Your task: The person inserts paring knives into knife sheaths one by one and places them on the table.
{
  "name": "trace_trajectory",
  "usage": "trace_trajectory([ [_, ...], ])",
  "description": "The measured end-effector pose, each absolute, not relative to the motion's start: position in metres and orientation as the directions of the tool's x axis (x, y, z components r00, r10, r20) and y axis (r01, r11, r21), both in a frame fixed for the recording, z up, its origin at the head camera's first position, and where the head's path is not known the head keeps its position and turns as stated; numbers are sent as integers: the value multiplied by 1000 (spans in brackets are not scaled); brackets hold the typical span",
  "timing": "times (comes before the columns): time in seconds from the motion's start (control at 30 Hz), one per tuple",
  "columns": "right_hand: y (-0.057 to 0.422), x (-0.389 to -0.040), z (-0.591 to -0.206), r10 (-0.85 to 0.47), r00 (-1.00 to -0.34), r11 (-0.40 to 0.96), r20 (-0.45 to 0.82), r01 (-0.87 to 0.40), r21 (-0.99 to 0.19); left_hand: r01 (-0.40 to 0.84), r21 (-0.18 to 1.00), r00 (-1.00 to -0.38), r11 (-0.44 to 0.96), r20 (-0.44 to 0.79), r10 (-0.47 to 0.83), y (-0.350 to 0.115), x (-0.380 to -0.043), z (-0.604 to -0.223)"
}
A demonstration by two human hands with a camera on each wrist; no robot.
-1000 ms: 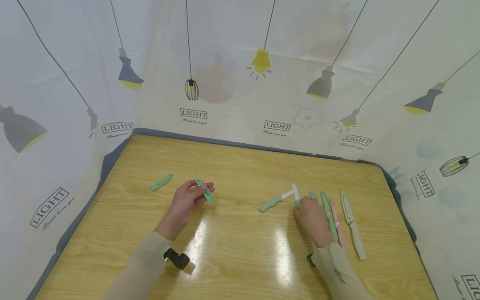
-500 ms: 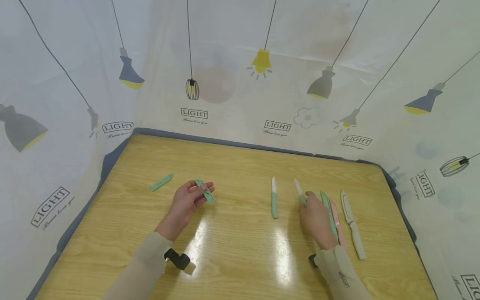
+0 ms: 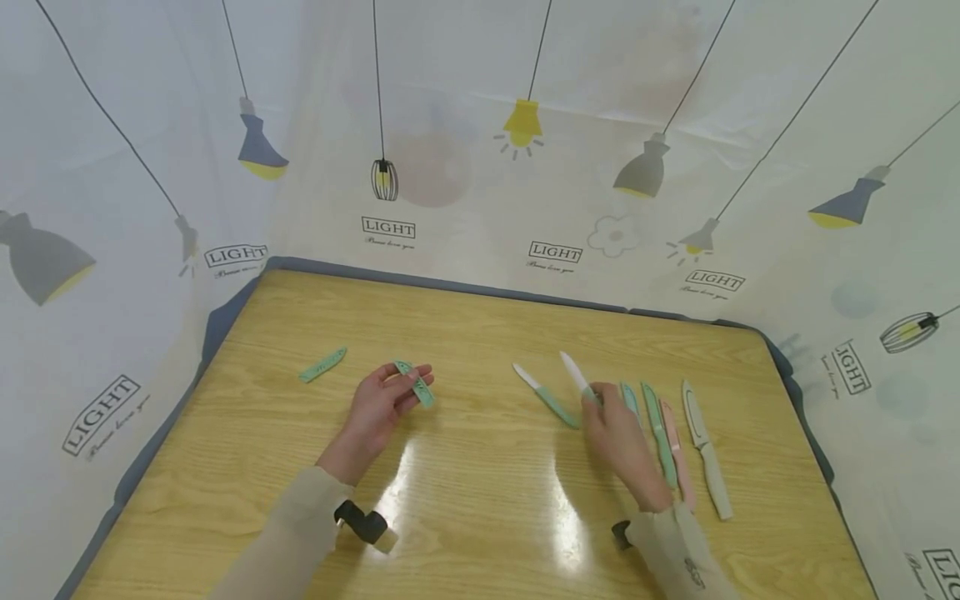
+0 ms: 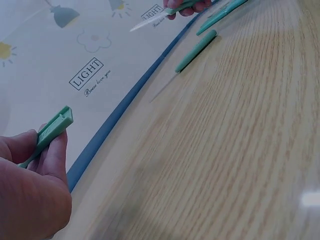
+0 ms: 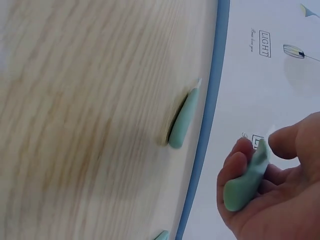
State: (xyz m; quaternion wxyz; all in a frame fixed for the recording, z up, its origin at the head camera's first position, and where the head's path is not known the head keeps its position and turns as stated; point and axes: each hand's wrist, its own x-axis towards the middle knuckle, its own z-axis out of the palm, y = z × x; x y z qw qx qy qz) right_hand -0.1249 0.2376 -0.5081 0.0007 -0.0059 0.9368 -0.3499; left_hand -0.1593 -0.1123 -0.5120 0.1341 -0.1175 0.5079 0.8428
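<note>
My left hand (image 3: 369,410) pinches a green knife sheath (image 4: 57,125) between thumb and fingers above the table. On the right, my right hand (image 3: 618,433) grips a paring knife by its green handle (image 5: 245,187). Its bare white blade (image 3: 576,371) points away from me, and the knife is lifted off the table. A second green-handled knife (image 3: 555,406) with a bare white blade lies left of the right hand, its tip to the far left. Another green sheath (image 3: 323,365) lies on the table beyond the left hand.
Right of my right hand lie a green knife (image 3: 658,433), a pink knife (image 3: 677,454) and a beige knife (image 3: 707,450) in a row. A further green piece (image 3: 630,398) is partly hidden by the hand. The wooden table (image 3: 465,500) meets a printed curtain (image 3: 465,192) behind.
My right hand has lifted its knife and shifted slightly left. The loose knife has turned on the table, its tip swinging left. The left hand with the sheath has barely moved.
</note>
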Motion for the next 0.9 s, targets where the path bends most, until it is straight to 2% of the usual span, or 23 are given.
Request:
trace_trajectory([
  [0.33, 222, -116, -501, -30, -999, 724, 11, -29, -689, -326, 783, -940, -530, -329, 92, -98, -157, -510],
  [0.63, 206, -111, -502, -123, -982, 697, 147, -190, -692, -317, 750, -937, -580, -343, 68, -76, -159, -507],
  [0.9, 194, -111, -505, -206, -967, 672, 150, -251, -697, -330, 734, -930, -594, -362, 69, -64, -158, -508],
])
